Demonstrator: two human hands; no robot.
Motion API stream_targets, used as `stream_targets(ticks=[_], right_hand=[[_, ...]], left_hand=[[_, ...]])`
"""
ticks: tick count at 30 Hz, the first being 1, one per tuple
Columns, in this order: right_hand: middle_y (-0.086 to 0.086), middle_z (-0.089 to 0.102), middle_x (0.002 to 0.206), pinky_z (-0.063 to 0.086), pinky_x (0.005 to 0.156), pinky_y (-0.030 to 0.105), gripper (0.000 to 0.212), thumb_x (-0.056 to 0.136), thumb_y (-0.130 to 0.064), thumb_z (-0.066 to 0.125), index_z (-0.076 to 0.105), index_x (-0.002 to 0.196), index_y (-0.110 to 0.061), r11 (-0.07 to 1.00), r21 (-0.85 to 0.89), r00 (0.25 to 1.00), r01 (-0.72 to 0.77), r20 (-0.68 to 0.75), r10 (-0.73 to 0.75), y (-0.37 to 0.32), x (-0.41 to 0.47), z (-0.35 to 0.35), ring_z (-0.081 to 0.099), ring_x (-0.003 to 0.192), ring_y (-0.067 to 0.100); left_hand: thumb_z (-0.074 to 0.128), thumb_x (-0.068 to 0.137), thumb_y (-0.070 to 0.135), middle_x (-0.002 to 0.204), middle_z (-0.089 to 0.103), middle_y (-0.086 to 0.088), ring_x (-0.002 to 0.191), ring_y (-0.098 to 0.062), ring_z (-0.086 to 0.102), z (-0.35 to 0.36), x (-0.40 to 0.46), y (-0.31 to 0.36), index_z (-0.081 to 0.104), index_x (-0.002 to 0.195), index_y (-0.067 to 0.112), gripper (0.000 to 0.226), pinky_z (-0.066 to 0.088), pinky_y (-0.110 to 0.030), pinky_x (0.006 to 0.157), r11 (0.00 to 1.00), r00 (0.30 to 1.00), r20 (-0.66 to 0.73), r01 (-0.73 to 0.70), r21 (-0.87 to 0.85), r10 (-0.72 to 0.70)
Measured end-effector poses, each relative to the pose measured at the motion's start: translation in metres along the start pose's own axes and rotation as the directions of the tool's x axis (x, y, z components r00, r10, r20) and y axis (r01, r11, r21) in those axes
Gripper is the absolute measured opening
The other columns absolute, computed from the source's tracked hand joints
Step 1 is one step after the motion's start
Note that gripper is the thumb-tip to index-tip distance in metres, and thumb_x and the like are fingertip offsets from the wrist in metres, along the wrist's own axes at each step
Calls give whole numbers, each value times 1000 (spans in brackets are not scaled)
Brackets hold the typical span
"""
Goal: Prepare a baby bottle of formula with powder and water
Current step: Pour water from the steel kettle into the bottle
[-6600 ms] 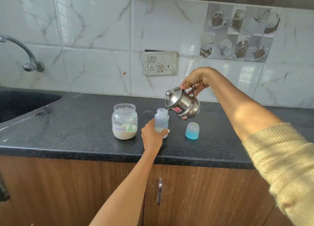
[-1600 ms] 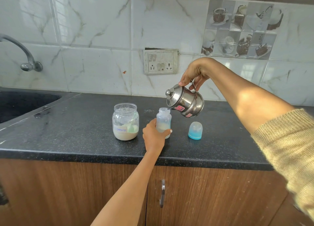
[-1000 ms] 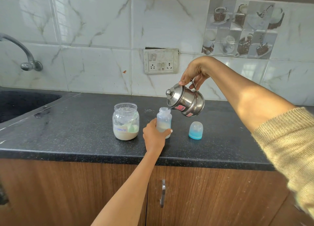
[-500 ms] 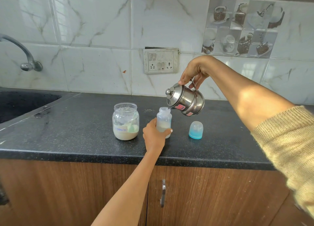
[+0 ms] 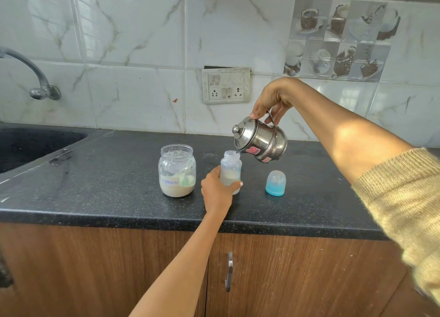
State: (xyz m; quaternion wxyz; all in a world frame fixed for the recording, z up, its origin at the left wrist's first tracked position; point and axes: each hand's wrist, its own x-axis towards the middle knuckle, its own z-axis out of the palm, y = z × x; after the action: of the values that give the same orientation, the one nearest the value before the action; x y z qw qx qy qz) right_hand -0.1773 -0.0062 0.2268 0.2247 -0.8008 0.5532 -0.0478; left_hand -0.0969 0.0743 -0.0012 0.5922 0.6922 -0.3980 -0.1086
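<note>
Baby bottle (image 5: 231,167) upright on the dark counter (image 5: 107,173), long axis vertical, open mouth up, gripped low by left hand (image 5: 215,190). Steel kettle (image 5: 260,141) tilted left, spout at bottle mouth, handle grasped by right hand (image 5: 273,99). Formula jar (image 5: 177,170) just left; blue cap (image 5: 275,182) right.

2 bare forearms in view. Right arm wears a beige-yellow ribbed knit sleeve (image 5: 402,197), fuzzy texture, cuff pushed up toward the elbow. Left hand (image 5: 217,191) and right hand (image 5: 273,99): no rings, no watch; left arm shows no sleeve.
</note>
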Motion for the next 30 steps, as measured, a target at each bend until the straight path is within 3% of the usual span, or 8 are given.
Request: stream_targets(ticks=[16, 30], right_hand=[[10, 42, 146, 50, 97, 38, 48, 88, -18, 64, 54, 133, -8, 1000, -16, 1000, -4, -19, 4, -3, -1, 1, 56, 121, 24], [10, 44, 144, 51, 94, 38, 47, 86, -18, 66, 56, 131, -7, 1000, -26, 1000, -4, -21, 3, -3, 0, 0, 57, 119, 24]], left_hand=[[79, 71, 21, 126, 60, -7, 116, -23, 56, -1, -1, 0, 53, 127, 13, 63, 44, -37, 98, 1000, 1000, 5, 0, -2, 0], [78, 72, 22, 129, 58, -7, 118, -23, 54, -1, -1, 2, 52, 129, 12, 64, 43, -37, 100, 1000, 1000, 10, 12, -2, -12]])
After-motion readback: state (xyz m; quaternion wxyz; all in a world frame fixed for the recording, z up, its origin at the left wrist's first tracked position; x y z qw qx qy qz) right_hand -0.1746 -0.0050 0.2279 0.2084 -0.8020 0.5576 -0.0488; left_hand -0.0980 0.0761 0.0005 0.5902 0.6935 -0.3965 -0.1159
